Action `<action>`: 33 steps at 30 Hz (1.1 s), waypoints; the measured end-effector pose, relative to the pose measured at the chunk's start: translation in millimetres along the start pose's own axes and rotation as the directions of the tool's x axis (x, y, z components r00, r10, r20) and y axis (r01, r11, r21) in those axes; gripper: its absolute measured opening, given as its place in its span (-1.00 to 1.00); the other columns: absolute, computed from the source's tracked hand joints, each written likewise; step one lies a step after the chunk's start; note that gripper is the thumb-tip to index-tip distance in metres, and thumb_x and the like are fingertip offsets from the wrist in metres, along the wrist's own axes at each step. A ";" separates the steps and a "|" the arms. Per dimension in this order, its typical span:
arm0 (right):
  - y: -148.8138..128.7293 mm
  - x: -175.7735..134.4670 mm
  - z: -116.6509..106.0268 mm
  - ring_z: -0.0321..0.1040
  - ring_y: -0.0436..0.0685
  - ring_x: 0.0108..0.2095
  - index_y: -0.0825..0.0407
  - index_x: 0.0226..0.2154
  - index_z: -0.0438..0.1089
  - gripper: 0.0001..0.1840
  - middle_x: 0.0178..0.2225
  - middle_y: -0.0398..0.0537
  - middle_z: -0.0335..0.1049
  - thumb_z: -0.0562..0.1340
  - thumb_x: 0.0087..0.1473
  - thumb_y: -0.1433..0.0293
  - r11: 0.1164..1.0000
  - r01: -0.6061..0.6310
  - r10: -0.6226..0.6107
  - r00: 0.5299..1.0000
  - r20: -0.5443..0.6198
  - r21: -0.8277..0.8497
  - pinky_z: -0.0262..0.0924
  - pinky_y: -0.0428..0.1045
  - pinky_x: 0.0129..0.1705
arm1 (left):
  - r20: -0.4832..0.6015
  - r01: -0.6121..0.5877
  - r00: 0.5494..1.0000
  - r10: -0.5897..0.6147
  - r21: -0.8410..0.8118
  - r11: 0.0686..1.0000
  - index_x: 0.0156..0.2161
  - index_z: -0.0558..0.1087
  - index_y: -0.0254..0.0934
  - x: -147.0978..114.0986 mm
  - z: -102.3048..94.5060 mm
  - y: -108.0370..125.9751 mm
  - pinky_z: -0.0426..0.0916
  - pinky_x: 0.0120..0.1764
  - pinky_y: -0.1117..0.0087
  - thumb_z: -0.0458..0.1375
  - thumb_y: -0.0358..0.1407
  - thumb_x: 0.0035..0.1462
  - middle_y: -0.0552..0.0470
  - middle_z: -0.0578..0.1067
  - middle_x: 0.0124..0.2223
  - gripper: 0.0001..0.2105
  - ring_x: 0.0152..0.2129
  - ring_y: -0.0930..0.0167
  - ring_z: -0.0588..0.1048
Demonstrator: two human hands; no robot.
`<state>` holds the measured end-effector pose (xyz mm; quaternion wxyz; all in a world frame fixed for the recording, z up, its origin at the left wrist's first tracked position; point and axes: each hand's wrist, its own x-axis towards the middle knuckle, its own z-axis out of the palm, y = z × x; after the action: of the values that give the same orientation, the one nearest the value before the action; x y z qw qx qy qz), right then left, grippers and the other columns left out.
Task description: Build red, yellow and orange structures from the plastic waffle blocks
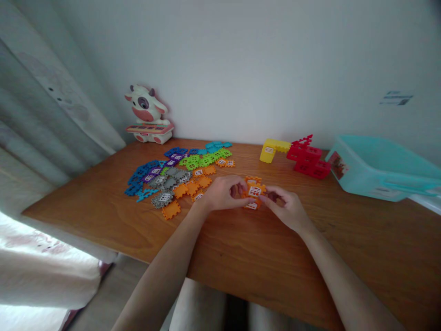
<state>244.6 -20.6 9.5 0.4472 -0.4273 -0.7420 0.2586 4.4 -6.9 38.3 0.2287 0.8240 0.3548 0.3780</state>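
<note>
Orange interlocking building pieces (254, 191), some with white lattice windows, form a small structure on the table in front of me. My left hand (227, 193) grips its left side between thumb and fingers. On the right side, the fingertips of my right hand (285, 207) pinch the same structure. Fingers partly cover it, so its joints are hard to make out. Left of my left hand lie loose orange pieces (171, 210), beside grey pieces (170, 183).
Green (206, 159), purple (174, 159) and blue pieces (143, 174) spread behind at left. A yellow assembly (268, 151) and a red assembly (306, 158) stand at back right, near a turquoise bin (372, 174). A cow toy keyboard (149, 115) sits at the far left corner.
</note>
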 end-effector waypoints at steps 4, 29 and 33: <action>-0.2 0.1 -0.9 0.45 0.13 -0.40 -0.02 -0.18 0.55 -0.70 -0.37 -0.06 0.57 0.32 0.16 0.13 1.000 0.001 -0.001 1.000 0.019 -0.019 0.35 0.04 -0.32 | 0.043 0.097 0.995 -0.095 -0.035 0.995 -0.30 0.40 -0.24 -0.2 2.8 -3.8 0.25 -0.51 0.51 0.38 0.00 0.00 0.16 0.44 -0.45 -0.62 -0.58 0.53 0.38; -3.3 2.7 -2.1 0.54 0.21 -0.25 -0.11 -0.13 0.58 -0.75 -0.20 -0.01 0.63 0.27 0.21 0.17 0.992 0.084 -0.076 0.993 0.087 -0.095 0.43 0.12 -0.18 | 0.223 0.114 0.965 -0.141 0.130 0.985 -0.45 0.49 -0.29 0.5 3.7 -6.8 0.12 -0.50 0.49 0.17 -0.02 0.25 0.09 0.51 -0.52 -0.61 -0.61 0.52 0.37; -5.9 3.5 -2.9 0.50 0.20 -0.30 -0.10 -0.17 0.58 -0.77 -0.27 -0.01 0.61 0.29 0.18 0.19 0.990 0.088 -0.079 0.993 0.092 -0.107 0.42 0.12 -0.19 | 0.219 0.094 0.968 -0.123 0.135 0.986 -0.47 0.46 -0.29 0.3 4.3 -8.3 0.13 -0.50 0.49 0.18 -0.04 0.24 0.10 0.48 -0.54 -0.62 -0.62 0.53 0.36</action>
<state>244.0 -20.5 16.9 0.4005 -0.4082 -0.7912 0.2167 4.5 -1.8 30.4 0.2366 0.8536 0.3938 0.2456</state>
